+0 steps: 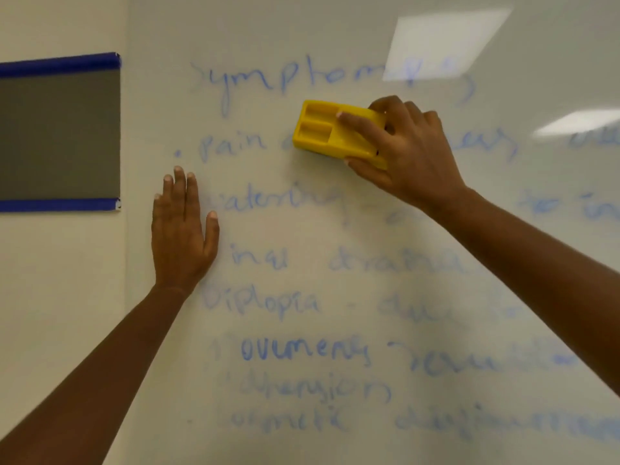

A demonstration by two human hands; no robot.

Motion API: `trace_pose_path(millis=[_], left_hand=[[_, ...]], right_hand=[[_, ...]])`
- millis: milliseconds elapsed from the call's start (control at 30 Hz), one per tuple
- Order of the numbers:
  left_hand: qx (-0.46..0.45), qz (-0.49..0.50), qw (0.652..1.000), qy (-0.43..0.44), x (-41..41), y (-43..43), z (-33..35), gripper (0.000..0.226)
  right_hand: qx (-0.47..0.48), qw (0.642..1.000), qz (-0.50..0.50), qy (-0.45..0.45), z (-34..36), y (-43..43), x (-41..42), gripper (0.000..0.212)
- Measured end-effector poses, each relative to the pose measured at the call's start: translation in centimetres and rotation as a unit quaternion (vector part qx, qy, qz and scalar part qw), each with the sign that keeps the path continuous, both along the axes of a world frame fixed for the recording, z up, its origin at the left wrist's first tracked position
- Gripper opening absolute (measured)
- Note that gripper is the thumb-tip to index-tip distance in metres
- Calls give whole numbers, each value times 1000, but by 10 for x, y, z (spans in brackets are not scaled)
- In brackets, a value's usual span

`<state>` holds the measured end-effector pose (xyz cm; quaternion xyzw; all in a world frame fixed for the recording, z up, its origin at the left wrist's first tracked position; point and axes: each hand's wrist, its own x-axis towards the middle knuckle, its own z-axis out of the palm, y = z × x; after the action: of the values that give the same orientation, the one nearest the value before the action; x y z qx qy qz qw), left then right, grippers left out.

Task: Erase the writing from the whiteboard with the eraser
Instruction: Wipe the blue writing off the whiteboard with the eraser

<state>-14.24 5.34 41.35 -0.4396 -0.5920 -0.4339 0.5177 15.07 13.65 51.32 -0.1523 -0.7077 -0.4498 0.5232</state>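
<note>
Blue writing (288,354) is covering much of the whiteboard (302,35) in several lines, faint and blurred in places. Of the two hands, the right hand (409,152) is gripping the yellow eraser (322,132) against the board, on the second line just right of the word "pain", with thumb below and fingers over its top. The left hand (181,229) is lying flat and open on the board near its left edge, fingers pointing up, holding nothing. Left of the board, a grey panel (60,139) with blue tape (60,65) is hanging on the wall.
</note>
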Motion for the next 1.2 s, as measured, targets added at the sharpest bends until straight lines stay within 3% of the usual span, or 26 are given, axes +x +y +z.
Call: trace_pose_path(millis=[333, 400, 600, 667, 767, 833, 900, 1067, 1133, 1200], left_hand=[[5, -110, 994, 28, -21, 4, 15, 68], [20, -114, 993, 21, -25, 4, 23, 67], [8, -79, 996, 32, -36, 6, 30, 68], [6, -78, 996, 35, -36, 6, 29, 67], [4, -85, 996, 39, -36, 5, 29, 67], [5, -87, 995, 39, -36, 5, 29, 67], [5, -87, 995, 37, -36, 4, 28, 67], [2, -86, 995, 40, -35, 4, 28, 67], [2, -84, 996, 40, -35, 4, 28, 67], [1, -87, 995, 40, -35, 4, 28, 67]], right_hand=[[-42, 996, -16, 76, 46, 6, -55, 53], [-21, 999, -13, 45, 28, 3, -64, 53], [94, 981, -22, -167, 2, 4, -51, 47], [85, 988, -30, -126, 26, 7, -47, 48], [4, 998, -20, 62, 66, 9, -51, 53], [-42, 989, -15, 140, 71, 8, -63, 55], [-32, 993, -14, 109, 55, 4, -77, 54], [76, 986, -12, -146, 21, -4, -73, 50], [89, 983, -36, -158, 39, -1, -66, 51], [65, 994, -39, -77, 65, 2, -65, 53]])
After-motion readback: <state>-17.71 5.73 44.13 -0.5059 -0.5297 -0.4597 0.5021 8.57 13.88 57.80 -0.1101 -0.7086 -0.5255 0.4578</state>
